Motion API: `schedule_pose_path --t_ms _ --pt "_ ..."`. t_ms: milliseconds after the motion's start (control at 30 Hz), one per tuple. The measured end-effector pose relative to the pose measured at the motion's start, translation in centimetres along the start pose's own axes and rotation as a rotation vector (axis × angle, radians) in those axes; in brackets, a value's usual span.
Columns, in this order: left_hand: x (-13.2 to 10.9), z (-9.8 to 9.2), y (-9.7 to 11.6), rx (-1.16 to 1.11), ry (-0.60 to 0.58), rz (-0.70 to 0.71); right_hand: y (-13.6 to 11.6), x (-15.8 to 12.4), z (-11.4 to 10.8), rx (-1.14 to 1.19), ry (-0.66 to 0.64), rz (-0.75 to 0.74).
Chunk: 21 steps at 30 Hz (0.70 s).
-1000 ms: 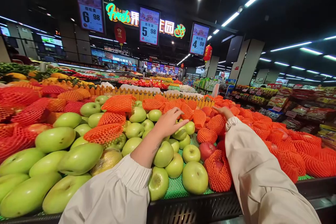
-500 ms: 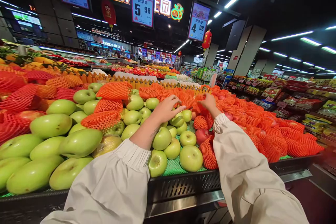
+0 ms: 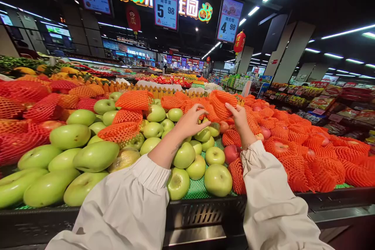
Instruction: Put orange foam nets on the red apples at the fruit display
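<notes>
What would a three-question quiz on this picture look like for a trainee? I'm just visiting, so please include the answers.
1. Multiple choice: what is the person's right hand holding?
A) a red lantern
B) an orange foam net
C) a shopping bag

2. True or false: the left hand wears a glove.

3. Fill the gap: the middle hanging price sign reads ____.

Key:
1: B, an orange foam net.
2: False; the left hand is bare, with green apples around it.
3: 5.98.
</notes>
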<state>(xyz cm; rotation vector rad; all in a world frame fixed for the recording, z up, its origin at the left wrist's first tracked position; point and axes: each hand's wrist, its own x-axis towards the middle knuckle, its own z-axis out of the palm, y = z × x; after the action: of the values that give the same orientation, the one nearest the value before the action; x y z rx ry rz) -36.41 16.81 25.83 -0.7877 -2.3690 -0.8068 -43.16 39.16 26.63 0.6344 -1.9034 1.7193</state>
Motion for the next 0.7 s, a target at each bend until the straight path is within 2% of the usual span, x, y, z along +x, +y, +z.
schedule_pose_path --t_ms 100,200,367,533,633,700 --pt "-0.1 0.2 -0.1 -0.056 0.119 -0.024 0.2 -0.8 0.7 0.066 -0.244 0.081" --pt "-0.2 0.0 0.2 -0.148 0.227 0.004 0.6 -1.1 0.8 0.084 -0.346 0.127" --pt "-0.4 -0.7 1.1 -0.118 0.301 0.111 0.2 -1.2 1.0 0.126 -0.237 0.140" --pt "-0.1 -0.5 0.9 -0.063 0.229 0.047 0.3 -0.9 1.2 0.191 -0.291 0.160" --pt "0.1 -0.3 0.6 0.019 0.201 -0.029 1.4 -0.3 0.6 0.042 -0.154 0.148" --pt "0.1 -0.4 0.5 0.052 0.245 -0.097 2.2 0.1 0.0 -0.249 -0.037 0.094"
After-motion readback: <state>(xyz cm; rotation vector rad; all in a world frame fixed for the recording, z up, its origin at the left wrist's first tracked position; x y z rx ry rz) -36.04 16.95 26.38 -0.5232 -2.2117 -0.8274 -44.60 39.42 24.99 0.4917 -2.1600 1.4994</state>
